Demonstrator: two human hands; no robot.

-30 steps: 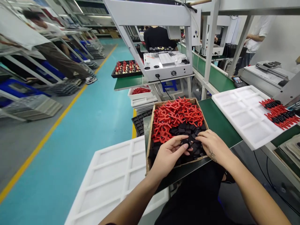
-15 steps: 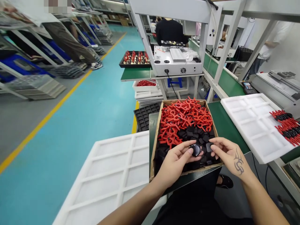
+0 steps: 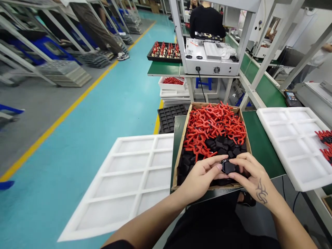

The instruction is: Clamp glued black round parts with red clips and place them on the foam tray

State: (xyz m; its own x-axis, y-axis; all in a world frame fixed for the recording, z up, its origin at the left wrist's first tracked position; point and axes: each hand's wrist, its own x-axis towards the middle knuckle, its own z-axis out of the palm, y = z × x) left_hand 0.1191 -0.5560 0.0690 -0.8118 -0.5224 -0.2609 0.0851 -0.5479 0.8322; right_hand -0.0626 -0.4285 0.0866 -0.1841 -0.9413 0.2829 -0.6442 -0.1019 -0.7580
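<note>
My left hand (image 3: pixel 203 174) is closed on a round black watch case (image 3: pixel 223 162), which is now mostly covered. In my right hand (image 3: pixel 252 174), pinched between thumb and fingers, is a dark square block (image 3: pixel 229 167) with rounded corners. The block lies over the watch case, and both hands meet there. Whether the two pieces are joined, I cannot tell. Beneath them is a cardboard box (image 3: pixel 181 152) with red spring clamps (image 3: pixel 215 122) heaped at the back and similar black blocks (image 3: pixel 225 144) toward the front.
White divided trays flank the box, one at left (image 3: pixel 151 166) and one at right (image 3: pixel 290 145), the latter with red clamps along its far side. Ahead stands a white machine (image 3: pixel 212 65) beside a black tray of clamped parts (image 3: pixel 166 58). A person in black (image 3: pixel 207 21) sits beyond.
My right hand has moved left, bringing the black block from beside the watch case onto it. The view has shifted, so the surroundings sit differently in the picture.
</note>
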